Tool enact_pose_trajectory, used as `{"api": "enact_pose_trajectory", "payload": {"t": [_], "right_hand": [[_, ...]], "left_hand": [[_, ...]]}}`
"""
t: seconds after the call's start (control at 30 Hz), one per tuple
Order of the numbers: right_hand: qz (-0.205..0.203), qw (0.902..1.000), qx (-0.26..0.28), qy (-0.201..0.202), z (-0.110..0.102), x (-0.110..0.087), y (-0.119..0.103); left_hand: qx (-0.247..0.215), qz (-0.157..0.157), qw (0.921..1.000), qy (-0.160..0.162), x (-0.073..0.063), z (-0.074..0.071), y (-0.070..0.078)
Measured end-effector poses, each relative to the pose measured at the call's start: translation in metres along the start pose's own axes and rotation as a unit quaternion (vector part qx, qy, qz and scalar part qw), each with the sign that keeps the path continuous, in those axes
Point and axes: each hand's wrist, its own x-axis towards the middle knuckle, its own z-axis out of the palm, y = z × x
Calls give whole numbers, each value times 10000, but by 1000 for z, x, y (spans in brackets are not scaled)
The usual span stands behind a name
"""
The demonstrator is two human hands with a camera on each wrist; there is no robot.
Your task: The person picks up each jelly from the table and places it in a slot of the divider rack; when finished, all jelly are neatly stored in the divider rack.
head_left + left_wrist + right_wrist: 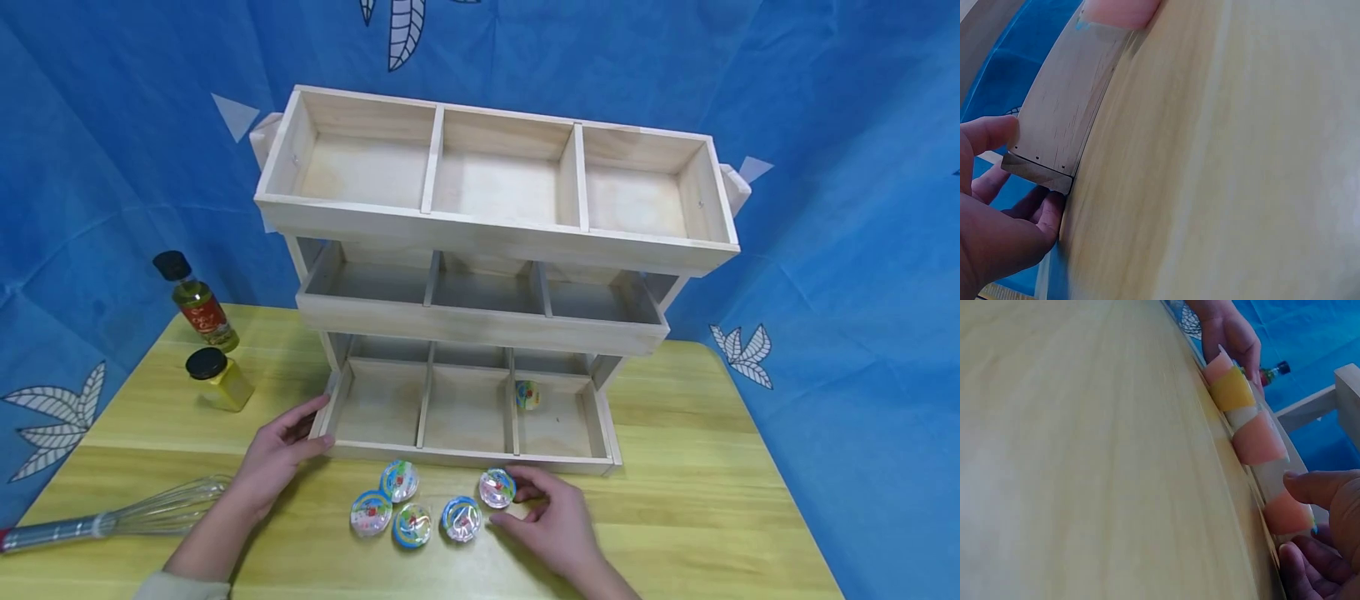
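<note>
from afar i have the left hand gripping the rack at near left, likely steadying it, the right hand curled round a cup

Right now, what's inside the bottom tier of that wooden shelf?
In the bottom tier, one jelly cup shows in the right compartment, near the divider on its left. The middle tier covers part of the back, so anything there is hidden.

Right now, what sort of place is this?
Probably a staged tabletop filming spot rather than a real kitchen: blue leaf-print cloth hangs around a wood-grain table holding a three-tier wooden rack and a wire whisk.
</note>
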Motion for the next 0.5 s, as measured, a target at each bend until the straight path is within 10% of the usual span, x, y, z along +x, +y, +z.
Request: {"api": "enact_pose_trajectory", "payload": {"t": [0.5], "right_hand": [[116,9997,-164,-145,2,2,2]], "left_hand": [[12,40,10000,4,0,0,-1]]}}
